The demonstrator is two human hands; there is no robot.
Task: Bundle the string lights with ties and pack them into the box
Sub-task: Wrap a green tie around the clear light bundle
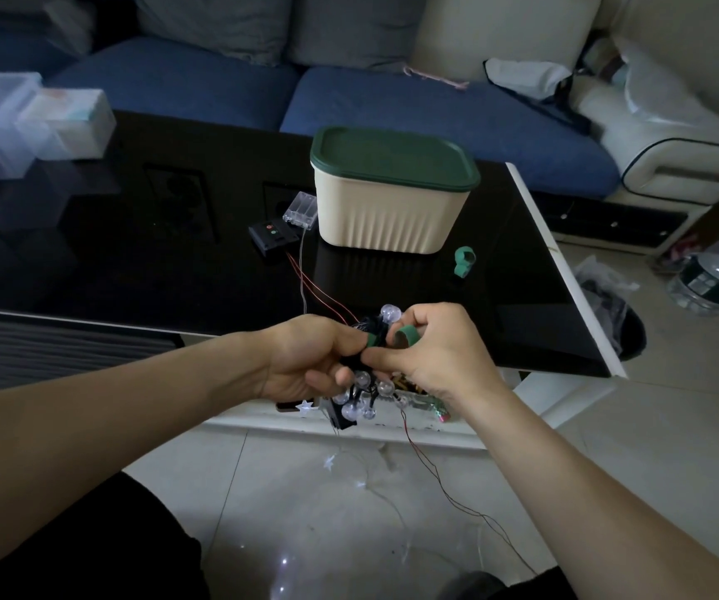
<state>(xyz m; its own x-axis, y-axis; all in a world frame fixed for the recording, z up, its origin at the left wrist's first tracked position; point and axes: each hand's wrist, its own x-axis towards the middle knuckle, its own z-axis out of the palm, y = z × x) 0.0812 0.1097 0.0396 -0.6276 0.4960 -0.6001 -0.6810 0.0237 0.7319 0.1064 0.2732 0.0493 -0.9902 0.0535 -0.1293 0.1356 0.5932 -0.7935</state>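
Observation:
A bunch of string lights with clear round bulbs on black wire hangs between my hands, over the table's front edge. My left hand grips the bunch from the left. My right hand pinches a green tie that wraps around the bunch's top. Red wires run from the bunch back to a black controller and a clear battery case. The cream box with its dark green lid shut stands on the black table. A second green tie lies right of the box.
Clear plastic bins sit at the table's far left. A blue sofa runs behind. More star-shaped lights and thin wire trail over the tiled floor below. A water bottle and a black bin stand right of the table.

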